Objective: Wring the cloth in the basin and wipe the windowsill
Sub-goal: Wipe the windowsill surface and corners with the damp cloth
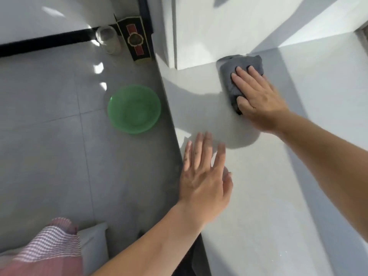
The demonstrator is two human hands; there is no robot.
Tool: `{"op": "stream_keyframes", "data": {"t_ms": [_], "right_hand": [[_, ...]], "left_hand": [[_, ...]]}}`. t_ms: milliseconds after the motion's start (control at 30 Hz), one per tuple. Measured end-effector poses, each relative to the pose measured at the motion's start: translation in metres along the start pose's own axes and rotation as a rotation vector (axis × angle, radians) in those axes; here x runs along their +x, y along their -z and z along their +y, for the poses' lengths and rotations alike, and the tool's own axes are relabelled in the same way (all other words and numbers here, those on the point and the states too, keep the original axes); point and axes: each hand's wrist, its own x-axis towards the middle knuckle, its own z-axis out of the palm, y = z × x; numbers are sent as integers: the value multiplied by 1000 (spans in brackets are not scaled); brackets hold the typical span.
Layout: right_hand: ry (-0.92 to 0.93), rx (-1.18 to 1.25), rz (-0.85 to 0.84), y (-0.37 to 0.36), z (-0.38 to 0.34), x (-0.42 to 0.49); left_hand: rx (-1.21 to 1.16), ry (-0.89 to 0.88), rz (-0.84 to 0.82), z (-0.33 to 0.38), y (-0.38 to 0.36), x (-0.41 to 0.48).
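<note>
Green basin [133,109] stands on floor [49,136]; right hand [258,100] presses cloth [229,76] on windowsill [278,186].

The left forearm [159,242] and right forearm [322,144] were bare; small dark specks dotted the fingers of the left hand [205,180]. Well below the green basin [134,109] showed the person's pink-and-white striped, ribbed garment [49,248].

a clear glass jar [108,39] stands on the grey tiled floor [49,136] at far left, just beside a black patterned box [135,43]; pink checked fabric [49,248] lies near left.
</note>
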Motion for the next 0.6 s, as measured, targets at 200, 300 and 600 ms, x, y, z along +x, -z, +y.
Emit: {"op": "stream_keyframes", "data": {"t_ms": [200, 300, 600], "right_hand": [[-350, 24, 17, 9, -1, -6], [-40, 5, -15, -5, -71, 8], [-157, 44, -1, 10, -20, -20]], "left_hand": [[-1, 36, 59, 11, -8, -14], [-22, 49, 98, 8, -9, -17], [43, 33, 58, 12, -1, -43]]}}
